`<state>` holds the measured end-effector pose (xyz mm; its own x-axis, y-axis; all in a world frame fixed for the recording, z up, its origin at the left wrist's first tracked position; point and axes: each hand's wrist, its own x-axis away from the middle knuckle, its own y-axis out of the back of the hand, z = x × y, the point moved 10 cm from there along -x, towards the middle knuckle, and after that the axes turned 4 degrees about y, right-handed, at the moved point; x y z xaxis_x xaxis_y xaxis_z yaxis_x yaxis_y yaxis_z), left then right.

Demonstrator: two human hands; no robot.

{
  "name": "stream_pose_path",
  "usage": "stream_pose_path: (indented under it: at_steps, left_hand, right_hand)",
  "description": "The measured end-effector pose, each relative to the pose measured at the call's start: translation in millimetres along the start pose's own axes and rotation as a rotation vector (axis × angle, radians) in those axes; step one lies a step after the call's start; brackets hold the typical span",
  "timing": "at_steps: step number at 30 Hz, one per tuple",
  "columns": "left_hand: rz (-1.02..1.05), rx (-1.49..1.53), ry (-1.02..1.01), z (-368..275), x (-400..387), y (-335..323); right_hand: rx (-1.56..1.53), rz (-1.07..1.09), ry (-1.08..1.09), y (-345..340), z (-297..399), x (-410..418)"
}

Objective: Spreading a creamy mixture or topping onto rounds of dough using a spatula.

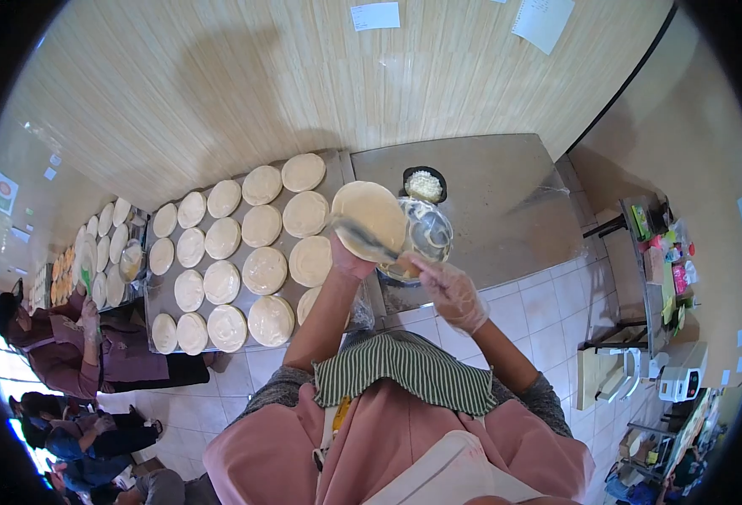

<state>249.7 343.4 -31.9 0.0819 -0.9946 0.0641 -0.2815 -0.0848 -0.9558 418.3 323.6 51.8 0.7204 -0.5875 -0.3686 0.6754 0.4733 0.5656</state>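
My left hand (352,259), in a clear plastic glove, holds up a flat round dough disc (371,214) from below. A spatula (364,238) with a wooden handle is gripped in my gloved right hand (450,290); its blade lies over the disc's lower left part. Just right of the disc, partly behind it, is a bowl (437,230) with pale creamy smears, wrapped in clear film. Behind that bowl stands a small black bowl (424,185) of white crumbly food. Many similar discs (268,270), several with a glossy pale coating, lie in rows on the metal table at left.
The metal table (491,189) runs along a wood-patterned wall. Clear plastic film (363,309) lies by my left forearm. At left a co-worker (74,341) stands by another table of discs; more people are below. A shelf with packages (652,271) stands at right.
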Motion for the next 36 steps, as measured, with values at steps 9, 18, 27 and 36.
stream_pose_path:
  at_steps: [9, 18, 27, 36]
  left_hand:
    - [-0.011, -0.166, 0.07, 5.9, -3.5, -5.5]
    - [0.136, 0.071, 0.08, -26.7, 7.6, -28.3]
    - [0.162, 0.078, 0.08, -17.6, 17.2, -41.1]
    - [0.133, 0.057, 0.14, 3.9, 18.3, -50.2]
  right_hand:
    - [0.036, -0.026, -0.098, 11.4, -15.8, -10.6]
    - [0.461, 0.159, -0.048, 49.6, -23.7, 28.7]
    - [0.458, -0.083, 0.091, 58.2, -10.9, 30.2]
    - [0.125, -0.197, -0.111, 48.5, -58.7, 18.8]
